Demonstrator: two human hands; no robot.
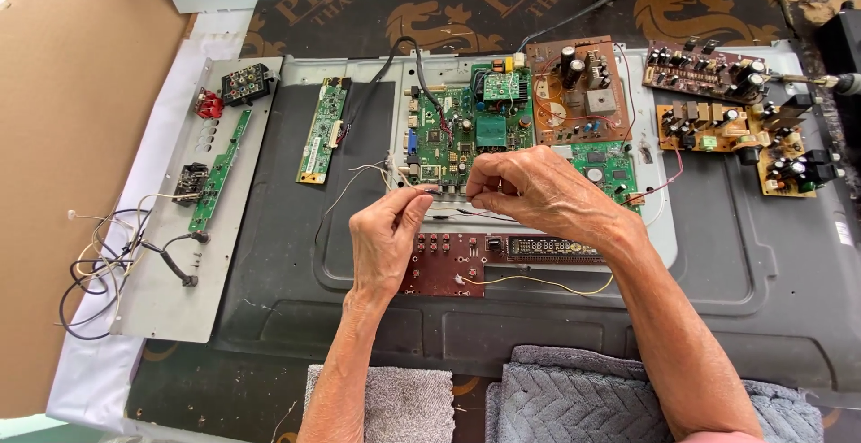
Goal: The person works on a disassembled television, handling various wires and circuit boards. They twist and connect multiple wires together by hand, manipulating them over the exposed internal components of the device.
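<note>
Big picture from my feed: the grey back panel (269, 255) is lying flat with its boards all exposed, so I'd say the teardown part is well along and what's left is fiddly wire work. Using the main green board (453, 134) as my landmark: a brown board (578, 93) sits just right of it, two more brown boards further right, a slim green strip board (321, 131) to its left, and a dark red button board (444, 264) just below it.

Both hands are right below the main board's lower edge. Left hand (386, 237) is pinching one end of a thin wire (432, 192) between thumb and fingertips; right hand (529, 187) is curled, gripping the other end.

The wire itself is short, thin, dark-tipped, stretched between the two hands. Can't tell if it's attached to anything yet. A yellow wire (538, 283) trails loose off the red board.
</note>
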